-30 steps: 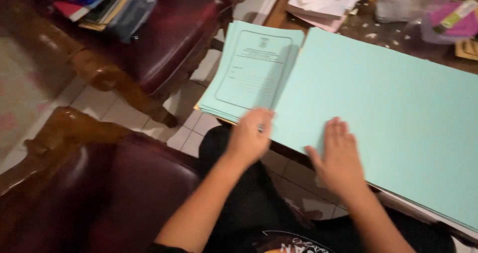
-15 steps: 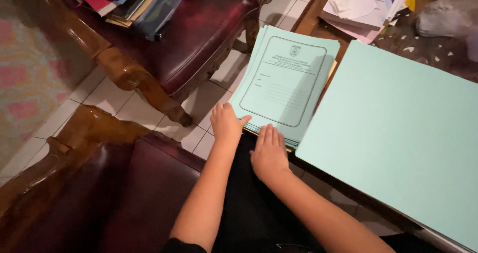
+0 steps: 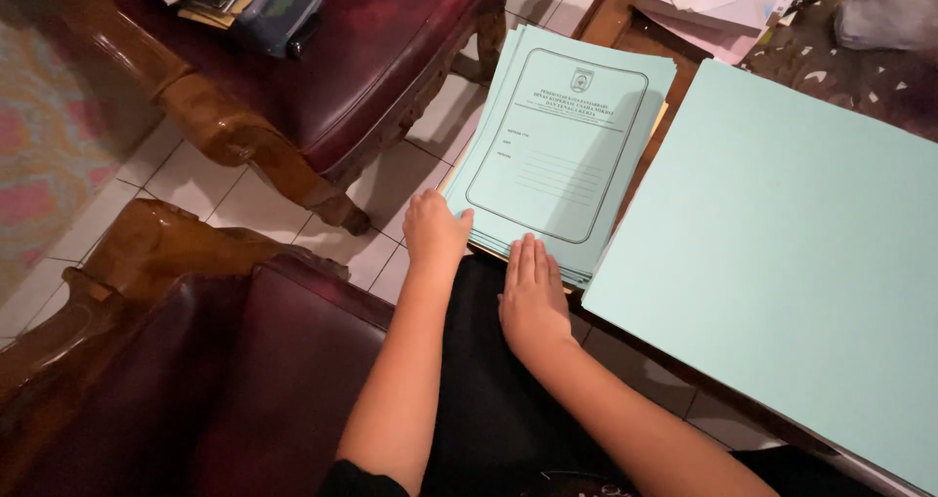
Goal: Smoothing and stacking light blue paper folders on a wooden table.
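Since a second ago the right hand (image 3: 532,297) has left the big plain sheet (image 3: 782,253) and now lies flat against the near edge of the stack of printed green folders (image 3: 557,145), while the left hand (image 3: 435,231) cups its near-left corner, so both seem to be squaring the stack. It overhangs a cluttered dark table (image 3: 860,77), above a white tiled floor (image 3: 244,204) and between maroon leather armchairs (image 3: 391,57).
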